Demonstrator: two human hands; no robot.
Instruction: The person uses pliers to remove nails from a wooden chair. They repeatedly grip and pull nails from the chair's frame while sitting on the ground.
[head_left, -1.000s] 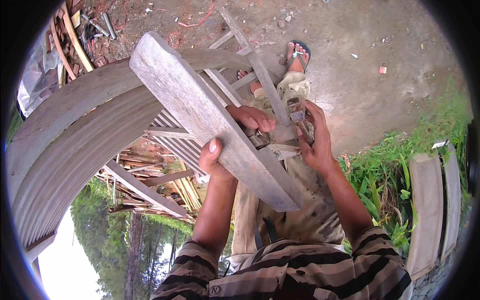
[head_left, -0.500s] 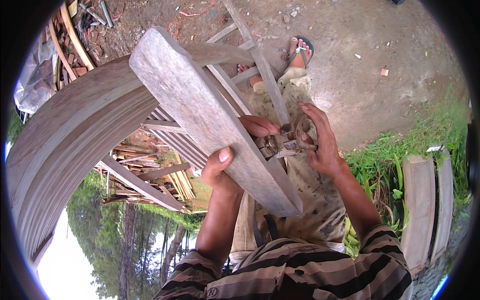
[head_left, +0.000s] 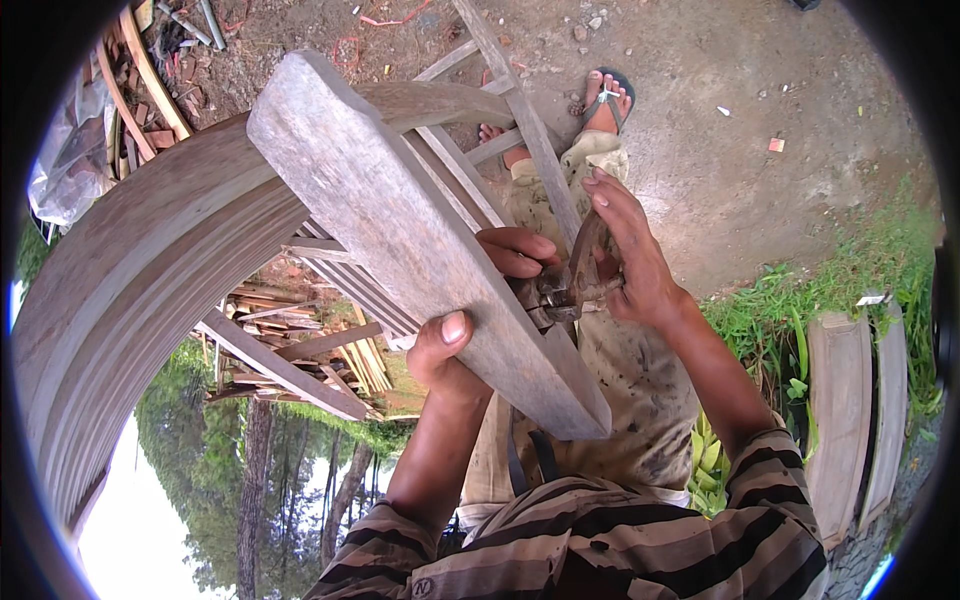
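Observation:
My left hand (head_left: 444, 352) is closed around a long grey wooden beam (head_left: 400, 220), its thumb on the upper face and its fingertips coming out past the far edge. Beside those fingertips is a rusty metal clamp (head_left: 560, 298) with a curved arm and a short handle. My right hand (head_left: 636, 255) holds the clamp by its handle end, the longer fingers stretched along the curved arm. The beam slants from far left to near right over my stained trousers (head_left: 640, 380). Its underside and the clamp's grip there are partly hidden.
Curved stacked wooden pieces (head_left: 130, 240) sweep across the left. A slatted wooden frame (head_left: 525, 120) stands just beyond the beam. Offcuts (head_left: 270, 345) are heaped further left. Two boards (head_left: 838, 400) lie by the grass (head_left: 770, 300) at right.
My right hand has moved slightly up and left, and the clamp's curved arm has swung more upright. The beam has shifted slightly, still in my left hand.

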